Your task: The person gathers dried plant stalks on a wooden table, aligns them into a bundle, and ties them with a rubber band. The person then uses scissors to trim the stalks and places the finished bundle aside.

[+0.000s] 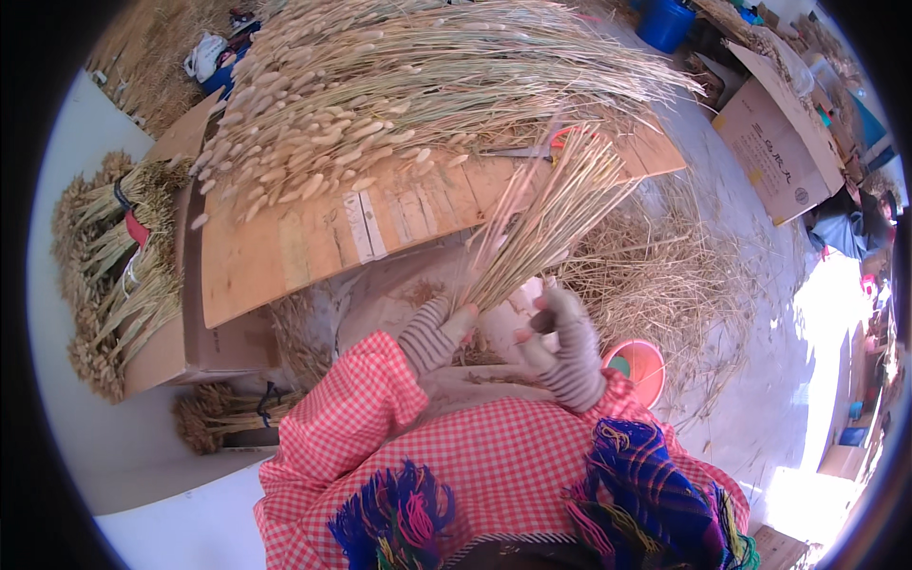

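My left hand (436, 336), in a striped fingerless glove, grips a bundle of dried grass stalks (548, 221). The stalks fan up and to the right, their ends above the board's near edge. My right hand (572, 350), gloved alike, is just right of the bundle's lower end, apart from it, with fingers curled. A dark patch shows between its thumb and fingers; I cannot tell if it is a held thing. Beyond the bundle, scissors (514, 152) with red handles lie on the wooden board (299, 260), partly hidden by the stalks.
Dried grass with fluffy seed heads (335, 135) covers much of the board. Tied bundles (117, 263) rest on a cardboard box (228, 342) at left. Loose straw (655, 278) and a pink bucket (653, 381) are at right. Farther off stand a carton (776, 142) and blue bucket (665, 27).
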### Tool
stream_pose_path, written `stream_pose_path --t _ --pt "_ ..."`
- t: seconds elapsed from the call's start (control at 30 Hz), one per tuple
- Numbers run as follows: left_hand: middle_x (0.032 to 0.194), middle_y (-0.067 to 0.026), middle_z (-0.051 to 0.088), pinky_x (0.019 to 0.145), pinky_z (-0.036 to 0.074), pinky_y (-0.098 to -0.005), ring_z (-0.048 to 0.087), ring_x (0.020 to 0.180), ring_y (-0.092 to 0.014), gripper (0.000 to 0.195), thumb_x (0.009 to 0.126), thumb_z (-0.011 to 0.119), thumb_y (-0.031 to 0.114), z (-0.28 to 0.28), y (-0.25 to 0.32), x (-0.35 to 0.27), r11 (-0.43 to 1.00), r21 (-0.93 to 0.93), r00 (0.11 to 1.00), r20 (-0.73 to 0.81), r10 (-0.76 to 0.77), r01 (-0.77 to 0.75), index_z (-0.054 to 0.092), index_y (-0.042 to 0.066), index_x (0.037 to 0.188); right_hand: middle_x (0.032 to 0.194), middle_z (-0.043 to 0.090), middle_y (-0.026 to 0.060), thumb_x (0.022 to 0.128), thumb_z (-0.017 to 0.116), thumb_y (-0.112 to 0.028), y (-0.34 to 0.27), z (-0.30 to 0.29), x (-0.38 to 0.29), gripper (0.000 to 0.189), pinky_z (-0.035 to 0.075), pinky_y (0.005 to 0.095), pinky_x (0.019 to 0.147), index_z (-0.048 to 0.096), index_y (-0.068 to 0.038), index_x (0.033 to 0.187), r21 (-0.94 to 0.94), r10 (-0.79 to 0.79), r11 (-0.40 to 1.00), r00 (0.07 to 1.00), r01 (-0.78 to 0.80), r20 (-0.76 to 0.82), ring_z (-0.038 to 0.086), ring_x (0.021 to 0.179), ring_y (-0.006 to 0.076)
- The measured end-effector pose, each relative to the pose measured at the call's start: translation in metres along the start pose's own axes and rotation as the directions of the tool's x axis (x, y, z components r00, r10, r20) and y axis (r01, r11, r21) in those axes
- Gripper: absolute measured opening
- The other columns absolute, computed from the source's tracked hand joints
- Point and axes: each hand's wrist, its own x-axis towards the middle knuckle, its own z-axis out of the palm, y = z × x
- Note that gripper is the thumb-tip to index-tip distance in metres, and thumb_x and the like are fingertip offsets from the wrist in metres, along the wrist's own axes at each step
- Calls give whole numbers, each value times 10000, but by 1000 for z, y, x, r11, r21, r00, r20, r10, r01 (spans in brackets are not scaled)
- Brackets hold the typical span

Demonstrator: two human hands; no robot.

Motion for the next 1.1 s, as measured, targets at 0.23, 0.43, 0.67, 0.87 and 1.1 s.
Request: stream_pose_path --t 0.23,0.43,0.67,0.87,1.1 --pt "1071 -94 646 784 503 -271 618 916 -145 433 912 565 167 -10 -5 -4 982 161 972 230 56 -95 519 -18 1300 963 651 81 889 645 -162 -20 37 25 349 535 289 699 539 -5 1183 702 291 579 909 -415 298 636 797 160" --pt "957 -38 634 603 448 -199 572 752 -92 379 942 545 226 -9 18 -20 979 -172 977 199 -75 110 560 23 1262 1008 654 114 900 622 -151 -25 30 27 298 536 338 751 566 -15 1159 794 218 333 861 -509 460 651 845 219" --pt "818 -2 630 522 408 -190 516 606 -57 347 950 545 254 -6 31 -25 993 -83 993 96 -76 84 589 45 1224 1081 653 93 909 647 -289 4 22 38 464 474 402 920 505 -41 1275 910 259 287 939 -300 228 616 1017 229" --pt "797 1 641 498 403 -197 503 556 -56 339 962 523 259 -1 28 -23 995 53 994 55 -89 86 601 43 1211 1060 665 82 924 593 -225 -1 37 20 319 518 338 793 595 -20 1168 794 211 480 928 -373 308 635 930 194" --pt "819 -23 660 522 449 -223 561 605 -77 397 965 505 275 -5 21 -20 997 -18 995 68 -68 69 559 16 1262 1030 653 112 957 550 -148 -7 34 24 297 516 337 769 559 18 1203 860 109 291 908 -419 405 609 852 191"
